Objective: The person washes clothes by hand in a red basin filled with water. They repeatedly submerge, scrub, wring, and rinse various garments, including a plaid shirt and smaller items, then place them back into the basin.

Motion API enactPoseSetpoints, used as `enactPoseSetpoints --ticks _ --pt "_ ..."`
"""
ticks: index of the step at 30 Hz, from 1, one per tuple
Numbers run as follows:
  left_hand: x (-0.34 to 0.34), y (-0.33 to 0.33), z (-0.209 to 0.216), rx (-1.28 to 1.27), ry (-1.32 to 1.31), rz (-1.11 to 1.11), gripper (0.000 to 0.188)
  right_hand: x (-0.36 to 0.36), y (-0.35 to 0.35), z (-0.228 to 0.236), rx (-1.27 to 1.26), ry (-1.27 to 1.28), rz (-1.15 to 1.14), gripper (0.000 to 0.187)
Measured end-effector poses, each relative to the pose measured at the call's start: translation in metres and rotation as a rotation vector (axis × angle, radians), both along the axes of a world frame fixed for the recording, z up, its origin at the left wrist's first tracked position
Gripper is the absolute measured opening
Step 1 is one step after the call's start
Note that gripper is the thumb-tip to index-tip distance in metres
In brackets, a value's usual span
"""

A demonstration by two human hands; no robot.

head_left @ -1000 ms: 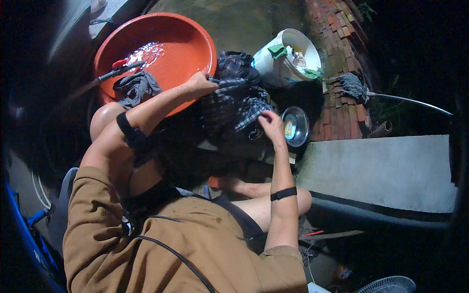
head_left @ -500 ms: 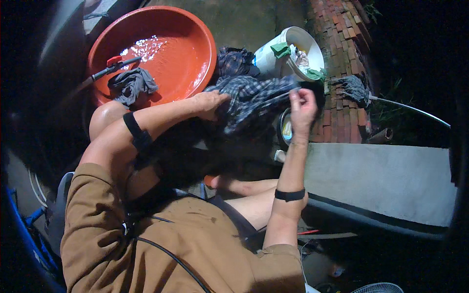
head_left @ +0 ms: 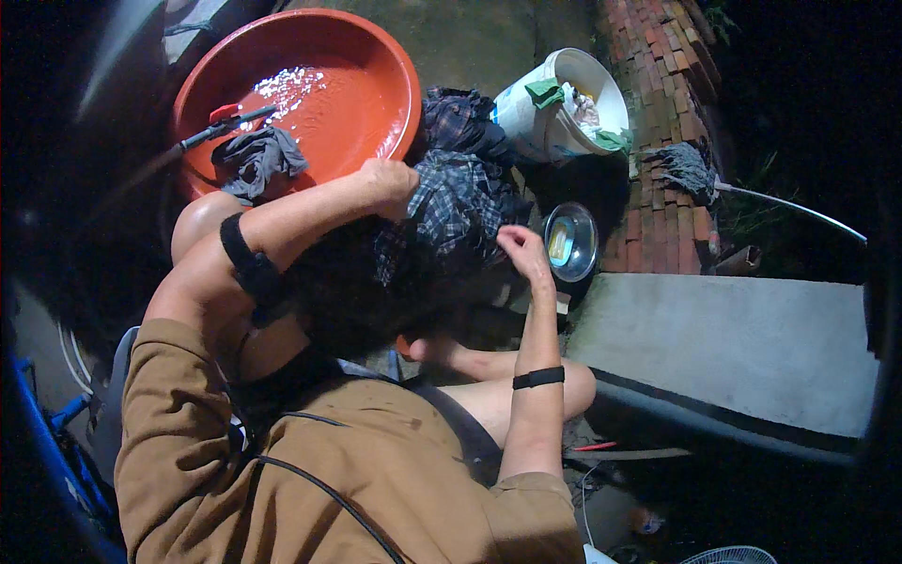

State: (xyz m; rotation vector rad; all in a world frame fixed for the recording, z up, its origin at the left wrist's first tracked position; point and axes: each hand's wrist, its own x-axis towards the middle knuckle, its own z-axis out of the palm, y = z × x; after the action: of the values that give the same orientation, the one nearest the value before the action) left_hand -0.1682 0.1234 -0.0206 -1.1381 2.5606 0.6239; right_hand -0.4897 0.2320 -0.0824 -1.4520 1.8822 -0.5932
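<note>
A dark checked garment (head_left: 460,202) hangs bunched in front of me, above the wet ground. My left hand (head_left: 390,180) is closed in a fist on its upper left part, next to the rim of the red basin (head_left: 376,70). My right hand (head_left: 524,256) is at the garment's lower right edge with curled fingers pinching the cloth, just left of a small metal bowl (head_left: 571,242). More dark checked cloth (head_left: 456,122) lies heaped behind it, between the basin and a white bucket (head_left: 526,108).
The red basin holds shallow water, a grey cloth (head_left: 256,160) and a dark hose with a red grip (head_left: 225,120). Green cloths lie in the bucket. A brick ledge (head_left: 662,56), a mop head (head_left: 686,167) and a concrete slab (head_left: 733,343) are on the right.
My right hand has dropped from the stretched far corner of the garment back toward me. The garment went from spread out to bunched, and my left hand moved slightly right.
</note>
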Motion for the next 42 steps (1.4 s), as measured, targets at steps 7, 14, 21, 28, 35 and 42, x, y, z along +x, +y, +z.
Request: enactPoseSetpoints --ticks 7,14,21,28,35,42 --pt "0.006 -0.01 -0.005 -0.014 0.496 0.084 0.029 0.053 -0.049 -0.027 -0.23 0.027 -0.131 0.062" --pt "-0.002 -0.023 -0.014 -0.059 0.862 0.029 0.046 0.097 -0.039 0.091 -0.337 -0.453 0.104 0.019" --pt "-0.021 -0.006 -0.008 0.338 0.74 -0.067 0.064 0.075 0.004 0.26 -0.694 -0.765 -0.223 0.039" --pt "-0.012 -0.021 0.056 -0.037 1.194 0.259 0.031 0.007 -0.029 0.32 -0.893 -0.712 -0.409 0.037" --pt "0.003 -0.022 0.062 0.723 1.172 0.11 0.041 -0.064 -0.034 0.236 -0.552 -1.109 -0.536 0.027" --pt "-0.028 0.067 -0.004 0.619 0.149 -0.575 0.054 -0.056 -0.04 0.155 -0.552 -0.985 -0.43 0.037"
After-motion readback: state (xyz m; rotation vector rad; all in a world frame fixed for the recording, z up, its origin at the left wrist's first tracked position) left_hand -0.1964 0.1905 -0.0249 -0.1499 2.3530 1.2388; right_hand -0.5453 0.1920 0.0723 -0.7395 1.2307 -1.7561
